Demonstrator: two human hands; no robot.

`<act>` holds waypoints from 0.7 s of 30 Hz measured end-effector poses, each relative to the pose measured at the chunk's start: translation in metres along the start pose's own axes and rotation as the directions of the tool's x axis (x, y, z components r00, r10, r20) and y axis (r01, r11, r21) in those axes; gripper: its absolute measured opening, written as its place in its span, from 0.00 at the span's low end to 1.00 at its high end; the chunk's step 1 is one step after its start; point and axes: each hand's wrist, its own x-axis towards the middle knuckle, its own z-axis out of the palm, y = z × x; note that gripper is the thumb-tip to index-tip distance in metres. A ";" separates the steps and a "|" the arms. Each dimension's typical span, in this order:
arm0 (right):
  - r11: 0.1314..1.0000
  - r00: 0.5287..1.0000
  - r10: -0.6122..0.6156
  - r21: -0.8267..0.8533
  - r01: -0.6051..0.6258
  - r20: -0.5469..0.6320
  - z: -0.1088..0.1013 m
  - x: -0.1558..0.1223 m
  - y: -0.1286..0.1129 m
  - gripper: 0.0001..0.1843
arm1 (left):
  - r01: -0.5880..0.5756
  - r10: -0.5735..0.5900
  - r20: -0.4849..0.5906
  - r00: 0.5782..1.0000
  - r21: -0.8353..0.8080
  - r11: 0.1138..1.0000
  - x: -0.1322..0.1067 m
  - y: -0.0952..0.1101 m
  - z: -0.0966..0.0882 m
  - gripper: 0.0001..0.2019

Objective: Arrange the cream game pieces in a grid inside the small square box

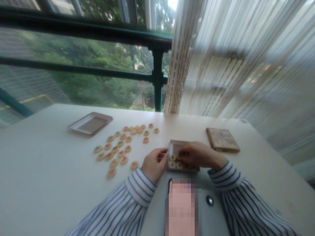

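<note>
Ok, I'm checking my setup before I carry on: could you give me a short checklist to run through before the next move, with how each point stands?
1. Shallow grey rectangular box open on top: ok.
2. Room inside it: ok, bare floor shows toward its far left.
3. Loose, pale round pieces with red or dark characters all boxed: not ok, many lie scattered on the white table.
4. Right hand grip on a piece: cannot tell, the fingertips are hidden inside the box.
5. Left hand touching the box: cannot tell, its fingertips are right at the left edge.
</note>
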 end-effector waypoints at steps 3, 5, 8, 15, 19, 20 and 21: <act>1.000 1.000 -0.002 0.011 0.002 0.013 0.000 0.000 0.000 0.13 | 0.004 -0.004 0.007 1.000 0.001 1.000 -0.001 0.001 0.000 0.13; 1.000 1.000 0.001 0.000 -0.001 0.006 0.000 0.001 0.000 0.13 | 0.001 -0.001 0.010 1.000 0.004 1.000 -0.001 0.002 0.000 0.13; 1.000 1.000 0.005 -0.020 -0.005 0.006 0.001 0.001 0.000 0.13 | -0.003 0.003 0.007 1.000 0.004 1.000 -0.001 0.001 0.000 0.12; 1.000 1.000 -0.008 -0.030 0.008 0.008 0.003 0.001 0.002 0.13 | -0.012 0.010 0.027 1.000 0.043 0.999 -0.001 -0.001 0.000 0.13; 1.000 1.000 -0.019 -0.024 0.019 0.015 0.002 0.000 0.003 0.13 | -0.029 0.027 0.033 0.999 0.060 0.998 -0.001 -0.003 0.000 0.14; 1.000 1.000 -0.019 -0.021 0.019 0.021 0.002 0.000 0.003 0.13 | -0.030 0.029 0.030 0.999 0.063 0.998 -0.001 -0.003 0.000 0.14; 1.000 1.000 -0.015 -0.020 0.015 0.023 0.002 0.001 0.003 0.12 | -0.031 0.029 0.027 0.999 0.061 0.998 -0.001 -0.003 0.000 0.13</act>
